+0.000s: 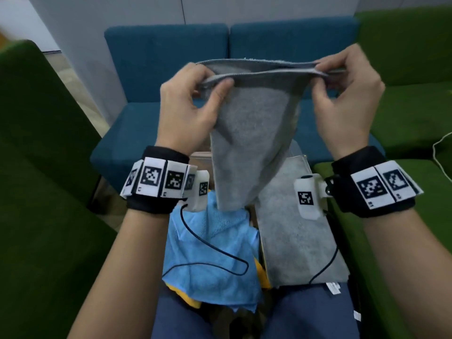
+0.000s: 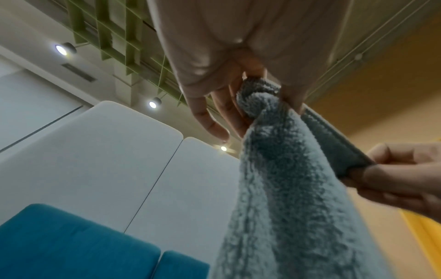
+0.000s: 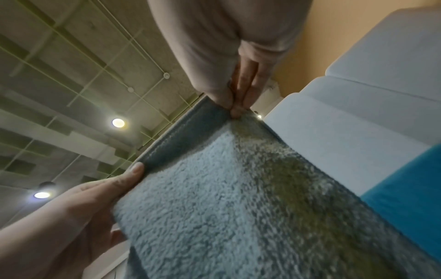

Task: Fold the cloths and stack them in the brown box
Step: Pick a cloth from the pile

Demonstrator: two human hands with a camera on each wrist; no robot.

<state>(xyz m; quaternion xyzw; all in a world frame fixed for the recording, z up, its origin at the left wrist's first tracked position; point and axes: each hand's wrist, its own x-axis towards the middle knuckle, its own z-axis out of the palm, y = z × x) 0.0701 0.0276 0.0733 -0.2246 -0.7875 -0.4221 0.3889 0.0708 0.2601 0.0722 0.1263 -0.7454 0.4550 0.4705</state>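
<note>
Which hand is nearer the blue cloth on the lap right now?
Left. The left hand is raised above the blue cloth, while the right hand is up and off to the right; both grip the grey cloth.

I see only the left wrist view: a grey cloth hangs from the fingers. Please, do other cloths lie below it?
Observer: Yes. The head view shows a blue cloth lying crumpled below the held grey cloth.
Operator: Is any cloth already folded?
Observer: A folded grey cloth lies flat to the right of the blue one.
Operator: Does the held one hang single?
Observer: No, doubled: two top edges run between the left hand and the right hand.
</note>
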